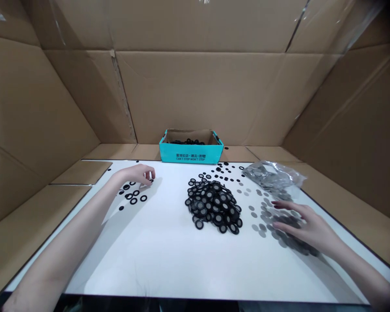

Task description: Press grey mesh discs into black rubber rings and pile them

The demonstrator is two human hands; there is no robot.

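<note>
My left hand point(139, 173) is at the left of the white table with its fingers curled in. A small dark bit shows at its fingertips, too small to name. Loose black rings point(134, 201) lie just below and beside that hand. My right hand point(303, 223) hovers at or just over a spread of thin grey translucent discs point(287, 236), thumb and fingers apart; whether it touches them I cannot tell. Between the hands rises a heap of black rings with grey discs in their centres point(214, 203).
A turquoise open box point(191, 154) with black pieces inside stands at the back. A clear plastic bag point(274, 175) of grey discs lies at the back right. Small black discs point(226, 178) are scattered behind the heap. Cardboard walls point(198, 95) enclose the white table point(156, 255).
</note>
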